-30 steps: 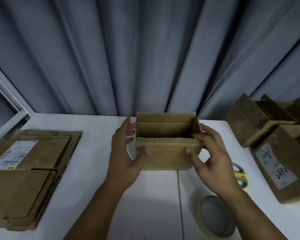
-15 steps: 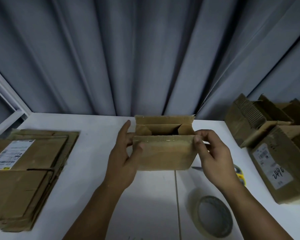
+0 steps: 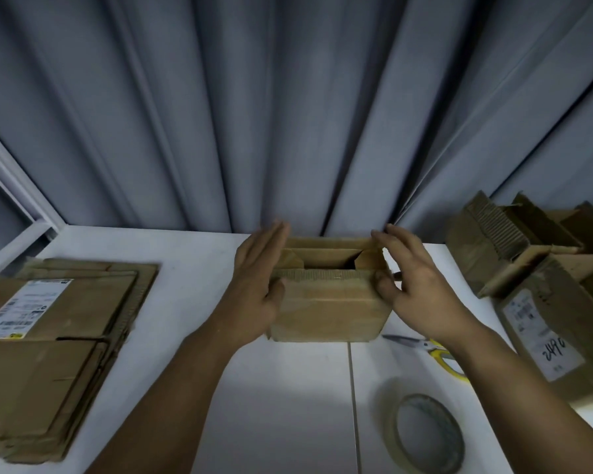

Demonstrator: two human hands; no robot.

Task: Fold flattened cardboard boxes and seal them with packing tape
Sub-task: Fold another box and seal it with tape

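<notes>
Presses the cardboard box on the table from both ends, left hand flat with straight fingers, right hand loose, touching the right flap.

One open box stands mid-table, with two hands on it: left hand at its 9 o'clock, right hand at its 3 o'clock. One stack of flat boxes lies at 9 o'clock. It holds several sheets, but the exact count cannot be told. At least two built boxes sit at 3 o'clock. There is one tape roll at 5 o'clock and one pair of scissors at 4 o'clock.
</notes>
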